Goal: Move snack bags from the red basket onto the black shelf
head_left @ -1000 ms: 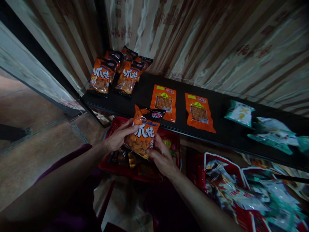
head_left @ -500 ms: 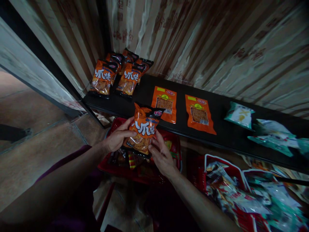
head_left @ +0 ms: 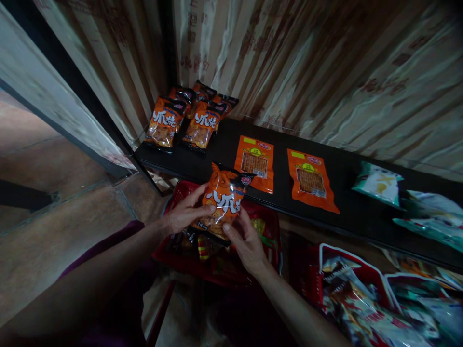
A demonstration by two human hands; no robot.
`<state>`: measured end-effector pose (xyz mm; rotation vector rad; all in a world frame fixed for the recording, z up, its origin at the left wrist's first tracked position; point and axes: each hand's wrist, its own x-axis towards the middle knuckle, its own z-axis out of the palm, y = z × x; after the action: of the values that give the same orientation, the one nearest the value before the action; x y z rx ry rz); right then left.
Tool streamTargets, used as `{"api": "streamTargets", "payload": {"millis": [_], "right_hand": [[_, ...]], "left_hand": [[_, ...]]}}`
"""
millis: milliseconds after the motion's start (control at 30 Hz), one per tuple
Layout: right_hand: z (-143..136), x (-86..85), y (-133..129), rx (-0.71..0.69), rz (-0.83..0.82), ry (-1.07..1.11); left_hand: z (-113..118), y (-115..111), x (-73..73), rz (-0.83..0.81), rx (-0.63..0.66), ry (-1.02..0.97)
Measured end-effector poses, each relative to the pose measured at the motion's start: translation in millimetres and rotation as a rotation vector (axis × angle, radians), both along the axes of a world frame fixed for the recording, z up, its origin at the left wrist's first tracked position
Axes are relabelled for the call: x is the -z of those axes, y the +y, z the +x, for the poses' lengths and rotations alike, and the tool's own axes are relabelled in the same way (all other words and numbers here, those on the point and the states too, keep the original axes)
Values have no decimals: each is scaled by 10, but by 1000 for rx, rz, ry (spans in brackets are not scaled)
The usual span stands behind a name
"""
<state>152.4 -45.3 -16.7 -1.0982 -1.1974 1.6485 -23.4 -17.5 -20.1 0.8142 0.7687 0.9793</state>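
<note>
Curtain (head_left: 311, 82) hangs behind the black shelf (head_left: 224, 144); left fingers (head_left: 195, 196) and right fingers (head_left: 248, 225) clamp an orange bag (head_left: 224, 197).

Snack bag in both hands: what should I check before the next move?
1. Left hand on the snack bag: ok, gripping its left side.
2. Right hand on it: ok, gripping the right side, thumb in front.
3. Printed front facing the camera: ok.
4. Clear of the left orange pouch: cannot tell; they overlap in this view.
5. Matching bags on the shelf: ok, grouped at the left end.
</note>
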Motion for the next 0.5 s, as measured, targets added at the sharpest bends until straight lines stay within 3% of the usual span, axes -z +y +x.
{"api": "streamTargets", "payload": {"millis": [233,500], "right_hand": [[-181,107,72,47,48,-4],[-410,86,207,73,121,-18]], "left_hand": [[-79,38,14,127,-109,229],[-278,52,146,267,-249,485]]}}
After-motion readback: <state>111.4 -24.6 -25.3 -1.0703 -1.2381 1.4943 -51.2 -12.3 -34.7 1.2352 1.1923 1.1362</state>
